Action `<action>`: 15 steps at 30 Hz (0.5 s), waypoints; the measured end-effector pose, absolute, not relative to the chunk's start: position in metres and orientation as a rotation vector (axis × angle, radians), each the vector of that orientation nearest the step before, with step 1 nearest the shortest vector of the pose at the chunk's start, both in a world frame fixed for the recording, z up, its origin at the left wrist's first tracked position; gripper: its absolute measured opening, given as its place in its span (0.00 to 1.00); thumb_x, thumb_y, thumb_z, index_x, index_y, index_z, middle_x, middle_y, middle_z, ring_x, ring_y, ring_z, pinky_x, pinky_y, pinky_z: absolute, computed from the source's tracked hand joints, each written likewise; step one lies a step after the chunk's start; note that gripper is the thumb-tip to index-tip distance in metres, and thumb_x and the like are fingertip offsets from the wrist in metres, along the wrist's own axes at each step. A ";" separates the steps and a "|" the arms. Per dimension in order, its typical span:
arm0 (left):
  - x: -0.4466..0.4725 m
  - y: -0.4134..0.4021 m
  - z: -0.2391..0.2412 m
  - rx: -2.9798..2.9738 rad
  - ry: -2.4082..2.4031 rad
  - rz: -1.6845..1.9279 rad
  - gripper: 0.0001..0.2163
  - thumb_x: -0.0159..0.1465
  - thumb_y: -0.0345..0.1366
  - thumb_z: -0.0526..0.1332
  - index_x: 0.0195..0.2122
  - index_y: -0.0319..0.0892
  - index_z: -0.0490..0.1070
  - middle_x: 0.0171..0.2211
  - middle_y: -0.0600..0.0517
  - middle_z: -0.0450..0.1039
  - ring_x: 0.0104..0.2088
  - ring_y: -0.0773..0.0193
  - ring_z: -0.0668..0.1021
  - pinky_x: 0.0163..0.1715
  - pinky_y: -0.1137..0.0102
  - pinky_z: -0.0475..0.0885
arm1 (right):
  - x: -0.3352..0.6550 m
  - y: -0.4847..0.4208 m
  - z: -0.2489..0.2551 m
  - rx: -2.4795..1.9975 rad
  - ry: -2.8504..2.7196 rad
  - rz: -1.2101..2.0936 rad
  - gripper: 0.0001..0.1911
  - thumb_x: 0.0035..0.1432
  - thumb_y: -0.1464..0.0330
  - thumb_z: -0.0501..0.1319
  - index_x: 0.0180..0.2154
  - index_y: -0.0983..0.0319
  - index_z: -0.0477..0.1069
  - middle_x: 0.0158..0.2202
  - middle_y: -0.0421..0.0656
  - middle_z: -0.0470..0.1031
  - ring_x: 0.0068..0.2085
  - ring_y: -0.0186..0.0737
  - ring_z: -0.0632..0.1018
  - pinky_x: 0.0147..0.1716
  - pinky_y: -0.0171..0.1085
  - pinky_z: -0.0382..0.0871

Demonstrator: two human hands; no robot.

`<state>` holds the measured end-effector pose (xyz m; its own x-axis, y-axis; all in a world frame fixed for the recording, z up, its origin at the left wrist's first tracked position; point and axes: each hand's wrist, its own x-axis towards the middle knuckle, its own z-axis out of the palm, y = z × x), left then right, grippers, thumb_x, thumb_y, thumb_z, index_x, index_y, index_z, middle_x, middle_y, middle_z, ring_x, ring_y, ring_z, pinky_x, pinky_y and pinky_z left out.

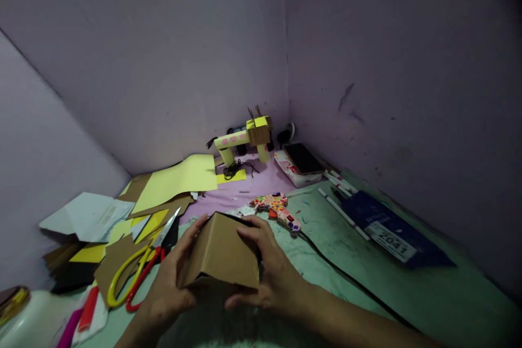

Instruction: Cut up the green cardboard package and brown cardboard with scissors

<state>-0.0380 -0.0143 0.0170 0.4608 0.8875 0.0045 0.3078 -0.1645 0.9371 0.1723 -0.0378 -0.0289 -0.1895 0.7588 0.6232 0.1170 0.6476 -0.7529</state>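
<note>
Between both hands is a folded brown cardboard piece (226,250), bent along a ridge like a small box or roof, its near end dark and open. My left hand (173,274) grips its left side, fingertips at the far upper edge and thumb low at the near edge. On the right side, my right hand (273,269) holds it with fingers over the top panel and thumb underneath. Just beyond the cardboard lies a floral-patterned glue gun (281,212) with a black cord. Left of my left hand are yellow-handled scissors (132,274) and a red-handled pair (142,283), partly overlapping.
A yellow paper animal figure (240,138) stands at the back by the wall. Yellow paper sheets (183,179) and cardboard scraps lie left. A phone (304,159) rests on a white packet at back right, near a blue pouch (391,228) and several white pens (345,215).
</note>
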 end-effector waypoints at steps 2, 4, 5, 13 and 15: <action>-0.037 -0.014 0.012 1.674 1.058 0.786 0.47 0.43 0.37 0.66 0.64 0.47 0.46 0.63 0.47 0.54 0.60 0.41 0.60 0.55 0.57 0.60 | 0.172 -0.039 -0.031 -0.702 -1.686 0.699 0.46 0.38 0.53 0.71 0.54 0.54 0.49 0.56 0.52 0.50 0.61 0.57 0.55 0.56 0.52 0.57; -0.037 -0.014 0.009 1.719 1.120 0.794 0.46 0.41 0.34 0.66 0.63 0.49 0.50 0.62 0.50 0.56 0.60 0.41 0.60 0.57 0.58 0.57 | 0.173 -0.040 -0.032 -0.703 -1.680 0.758 0.45 0.39 0.51 0.70 0.54 0.55 0.49 0.58 0.52 0.48 0.62 0.57 0.54 0.57 0.53 0.55; -0.038 -0.014 0.009 1.739 1.151 0.788 0.45 0.40 0.33 0.65 0.62 0.50 0.51 0.62 0.51 0.56 0.60 0.41 0.60 0.57 0.58 0.56 | 0.174 -0.041 -0.031 -0.712 -1.674 0.792 0.45 0.40 0.50 0.69 0.53 0.56 0.49 0.58 0.52 0.47 0.62 0.57 0.54 0.57 0.53 0.54; -0.037 -0.012 0.006 1.643 1.051 0.846 0.44 0.39 0.34 0.66 0.60 0.50 0.53 0.61 0.50 0.56 0.59 0.44 0.60 0.56 0.62 0.58 | 0.176 -0.042 -0.023 -0.759 -1.649 0.869 0.41 0.42 0.54 0.69 0.53 0.57 0.51 0.56 0.51 0.54 0.58 0.53 0.59 0.57 0.51 0.53; -0.037 -0.012 0.005 1.673 1.054 0.850 0.44 0.40 0.34 0.67 0.60 0.51 0.53 0.61 0.51 0.56 0.60 0.45 0.59 0.56 0.63 0.57 | 0.176 -0.041 -0.022 -0.753 -1.641 0.886 0.43 0.41 0.56 0.70 0.53 0.57 0.50 0.56 0.50 0.55 0.57 0.52 0.60 0.57 0.50 0.53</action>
<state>-0.0373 -0.0118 0.0045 0.3867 0.9198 0.0666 0.2598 -0.1780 0.9491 0.1758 -0.0411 -0.0220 -0.2263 0.8343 0.5027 0.0370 0.5230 -0.8515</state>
